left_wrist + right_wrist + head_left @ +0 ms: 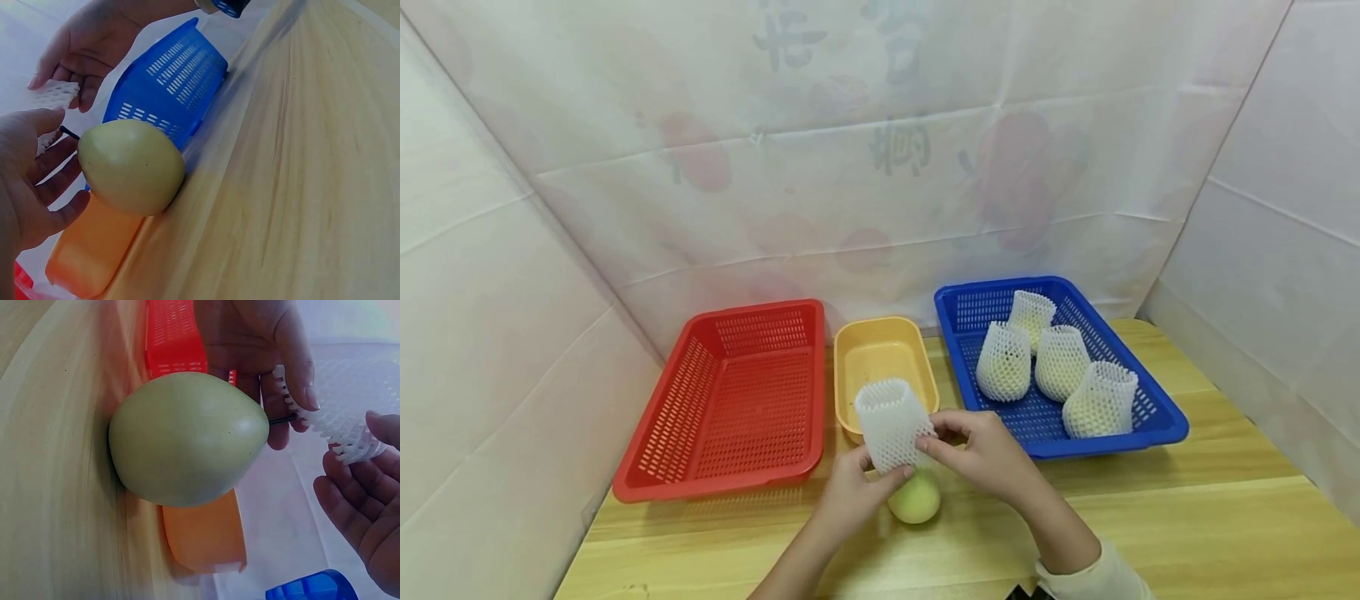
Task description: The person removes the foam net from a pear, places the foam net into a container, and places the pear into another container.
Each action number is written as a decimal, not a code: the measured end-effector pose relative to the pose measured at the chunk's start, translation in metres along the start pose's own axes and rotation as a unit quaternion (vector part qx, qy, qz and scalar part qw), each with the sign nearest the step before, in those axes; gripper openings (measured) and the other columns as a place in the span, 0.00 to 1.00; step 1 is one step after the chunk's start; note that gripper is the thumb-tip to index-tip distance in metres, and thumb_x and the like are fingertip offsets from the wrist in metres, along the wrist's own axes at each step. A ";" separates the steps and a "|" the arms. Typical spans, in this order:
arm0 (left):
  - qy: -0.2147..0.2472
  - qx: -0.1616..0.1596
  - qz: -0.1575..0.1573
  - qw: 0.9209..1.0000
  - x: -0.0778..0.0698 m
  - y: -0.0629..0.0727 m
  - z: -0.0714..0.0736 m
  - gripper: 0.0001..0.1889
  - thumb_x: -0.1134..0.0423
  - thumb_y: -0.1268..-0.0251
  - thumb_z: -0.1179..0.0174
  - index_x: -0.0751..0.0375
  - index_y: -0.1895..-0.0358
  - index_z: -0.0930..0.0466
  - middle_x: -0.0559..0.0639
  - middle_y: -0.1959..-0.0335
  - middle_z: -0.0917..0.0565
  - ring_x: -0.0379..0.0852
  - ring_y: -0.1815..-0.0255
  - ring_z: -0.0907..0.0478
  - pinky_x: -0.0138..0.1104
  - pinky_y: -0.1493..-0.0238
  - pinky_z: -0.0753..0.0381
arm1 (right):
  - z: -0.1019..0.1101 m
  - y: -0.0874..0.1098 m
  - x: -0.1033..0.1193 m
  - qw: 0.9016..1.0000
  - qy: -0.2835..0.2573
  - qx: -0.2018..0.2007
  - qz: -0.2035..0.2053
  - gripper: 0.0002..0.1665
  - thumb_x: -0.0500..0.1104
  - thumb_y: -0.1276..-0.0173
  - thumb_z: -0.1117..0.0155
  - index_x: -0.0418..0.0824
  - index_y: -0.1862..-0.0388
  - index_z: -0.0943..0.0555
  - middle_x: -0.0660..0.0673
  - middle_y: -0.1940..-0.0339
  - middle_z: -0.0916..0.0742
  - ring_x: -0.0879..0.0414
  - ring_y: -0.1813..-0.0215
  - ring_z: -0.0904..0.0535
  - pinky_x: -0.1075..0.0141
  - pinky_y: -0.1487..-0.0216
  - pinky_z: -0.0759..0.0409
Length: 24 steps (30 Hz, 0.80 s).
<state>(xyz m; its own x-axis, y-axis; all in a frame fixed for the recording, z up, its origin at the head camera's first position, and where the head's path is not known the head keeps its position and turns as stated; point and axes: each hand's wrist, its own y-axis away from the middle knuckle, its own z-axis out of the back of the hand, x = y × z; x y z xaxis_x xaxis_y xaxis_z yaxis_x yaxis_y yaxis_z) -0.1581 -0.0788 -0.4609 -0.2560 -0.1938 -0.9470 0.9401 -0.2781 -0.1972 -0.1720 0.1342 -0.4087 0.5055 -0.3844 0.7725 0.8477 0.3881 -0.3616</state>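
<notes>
A white foam fruit net (pixel 893 423) is held between both hands, above a pale green-yellow pear (pixel 915 498) that stands on the table with its stem up. My left hand (pixel 853 492) pinches the net's lower left edge between thumb and fingers. On the other side, my right hand (pixel 976 450) pinches the net's right edge. In the right wrist view the net's lower rim (pixel 300 415) is right at the pear's dark stem (pixel 282 419). The pear's body (pixel 132 167) is bare in both wrist views.
A red basket (pixel 820 400) sits at the left and a small yellow-orange bin (pixel 838 367) in the middle. At the right, a blue basket (pixel 951 333) holds several netted pears (pixel 1063 364). Pale cloth walls (pixel 865 192) surround the wooden table (pixel 1247 500).
</notes>
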 end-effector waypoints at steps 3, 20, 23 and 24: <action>0.003 0.001 -0.003 1.000 0.002 0.000 -0.001 0.21 0.55 0.38 0.32 0.59 0.44 0.19 0.51 0.48 0.14 0.48 0.46 0.17 0.32 0.46 0.19 | -0.001 0.000 0.000 1.000 -0.002 -0.002 0.002 0.09 0.46 0.35 0.30 0.46 0.58 0.14 0.56 0.68 0.14 0.64 0.67 0.19 0.68 0.64 0.16; -0.011 0.025 0.006 1.000 0.008 0.000 -0.005 0.21 0.55 0.41 0.30 0.54 0.45 0.17 0.44 0.50 0.13 0.43 0.43 0.19 0.43 0.37 0.23 | -0.008 -0.012 -0.003 0.996 -0.035 -0.068 -0.039 0.06 0.46 0.32 0.32 0.46 0.60 0.14 0.52 0.73 0.14 0.62 0.75 0.24 0.69 0.77 0.24; -0.049 0.022 -0.029 0.998 0.010 0.000 -0.007 0.16 0.53 0.39 0.32 0.54 0.50 0.14 0.42 0.53 0.12 0.41 0.47 0.18 0.40 0.41 0.20 | -0.011 -0.019 -0.001 0.994 -0.051 -0.084 -0.047 0.05 0.46 0.32 0.33 0.46 0.63 0.15 0.50 0.76 0.16 0.62 0.76 0.27 0.70 0.78 0.26; -0.065 0.019 -0.045 0.997 0.010 0.000 -0.008 0.14 0.53 0.38 0.32 0.54 0.52 0.13 0.42 0.54 0.12 0.40 0.47 0.18 0.39 0.42 0.19 | -0.011 -0.021 0.000 0.993 -0.056 -0.090 -0.053 0.05 0.45 0.32 0.33 0.46 0.63 0.15 0.49 0.77 0.17 0.62 0.76 0.27 0.70 0.78 0.27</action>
<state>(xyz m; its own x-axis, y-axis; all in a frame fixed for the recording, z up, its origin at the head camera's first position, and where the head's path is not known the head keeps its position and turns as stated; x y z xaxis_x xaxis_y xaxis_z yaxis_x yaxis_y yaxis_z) -0.1590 -0.0733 -0.4725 -0.3678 -0.2868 -0.8846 0.9035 -0.3351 -0.2671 -0.1881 0.1162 -0.4068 0.3998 -0.3161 0.8604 0.9152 0.1905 -0.3553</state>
